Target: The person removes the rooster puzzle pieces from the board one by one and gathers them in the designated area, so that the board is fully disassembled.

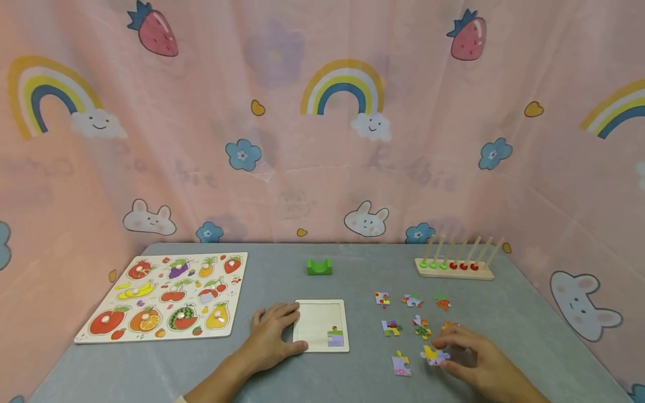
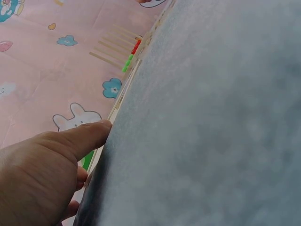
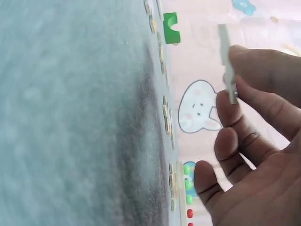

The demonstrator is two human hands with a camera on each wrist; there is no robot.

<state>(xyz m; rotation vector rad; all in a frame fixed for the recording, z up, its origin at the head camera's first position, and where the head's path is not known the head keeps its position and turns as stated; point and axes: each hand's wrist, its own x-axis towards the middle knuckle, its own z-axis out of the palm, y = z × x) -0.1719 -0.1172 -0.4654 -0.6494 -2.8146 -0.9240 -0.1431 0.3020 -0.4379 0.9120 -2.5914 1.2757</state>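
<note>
My right hand (image 1: 476, 361) pinches a jigsaw piece (image 1: 432, 355), yellow and lilac, between thumb and fingers. In the right wrist view this piece (image 3: 227, 61) appears edge-on, raised off the tabletop. My left hand (image 1: 272, 338) rests on the left edge of a square wooden puzzle tray (image 1: 312, 324), thumb near the lower corner and fingers near the upper one. The left wrist view shows the thumb (image 2: 89, 136) stretched straight along the rim. One lilac and green piece (image 1: 335, 339) lies in the tray's lower right corner. Several loose pieces (image 1: 401, 365) lie between the tray and my right hand.
A fruit knob puzzle board (image 1: 194, 280) lies at the left. Toward the back stand a green notched block (image 1: 319, 267) and, at the right, a wooden peg rack (image 1: 456, 271) with green and red beads. A pink patterned curtain (image 1: 322, 184) hangs behind the grey table (image 1: 282, 268).
</note>
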